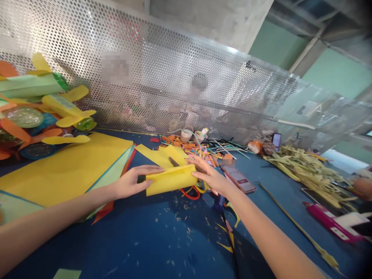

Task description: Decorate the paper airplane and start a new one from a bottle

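Observation:
A folded or rolled piece of yellow paper [171, 181] is held between my two hands over the blue table. My left hand [135, 181] pinches its left end, thumb in front and fingers behind. At the right end, my right hand [207, 175] grips it with the thumb low and the fingers over the top edge. Scissors with red handles [192, 192] lie partly hidden under the paper, beside a yellow-handled pair [201, 187]. Another yellow sheet [151, 155] lies just behind.
Large yellow sheets [72, 166] lie at left below bottle-and-paper models [64, 108]. Coloured scraps and cups [186, 135] are at the back. A phone [240, 180], a long stalk [290, 219], dried leaves [308, 170] and a magenta power strip [331, 221] lie right.

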`<state>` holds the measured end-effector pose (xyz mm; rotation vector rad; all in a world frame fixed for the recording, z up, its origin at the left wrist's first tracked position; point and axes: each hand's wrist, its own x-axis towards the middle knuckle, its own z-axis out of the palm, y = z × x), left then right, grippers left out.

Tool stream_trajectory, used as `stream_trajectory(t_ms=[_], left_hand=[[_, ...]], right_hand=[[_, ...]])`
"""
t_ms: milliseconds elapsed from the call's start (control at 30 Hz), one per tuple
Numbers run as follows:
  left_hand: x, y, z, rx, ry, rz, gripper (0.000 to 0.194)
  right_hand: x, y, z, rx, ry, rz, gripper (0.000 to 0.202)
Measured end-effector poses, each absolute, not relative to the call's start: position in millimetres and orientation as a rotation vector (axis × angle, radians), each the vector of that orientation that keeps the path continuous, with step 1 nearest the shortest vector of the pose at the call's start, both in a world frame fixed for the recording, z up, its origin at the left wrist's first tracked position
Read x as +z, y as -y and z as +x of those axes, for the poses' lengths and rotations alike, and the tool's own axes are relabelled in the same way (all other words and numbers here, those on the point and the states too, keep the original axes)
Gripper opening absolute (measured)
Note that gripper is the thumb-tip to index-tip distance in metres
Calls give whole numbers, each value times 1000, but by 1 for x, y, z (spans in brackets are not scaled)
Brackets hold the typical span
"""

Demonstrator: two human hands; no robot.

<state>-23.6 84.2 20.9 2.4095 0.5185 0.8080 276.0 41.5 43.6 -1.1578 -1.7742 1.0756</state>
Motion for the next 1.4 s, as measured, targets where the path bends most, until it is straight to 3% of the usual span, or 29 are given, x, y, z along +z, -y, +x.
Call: stream_trajectory(t_ms=[300,733,1200,1400], left_hand=[[23,-82,-22,832,-506,2427,37],[24,-82,-22,863,-483,2449,35],[29,-83,-28,926,-351,2830,40],[14,-87,-32,1129,-139,2974,42]], right_hand=[[42,-35,268,939,1772,-1210,32],[35,-38,276,835,1891,-1174,18],[35,-33,276,769,1966,-1148,12],[30,-33,276,453,2092,-1152,17]])
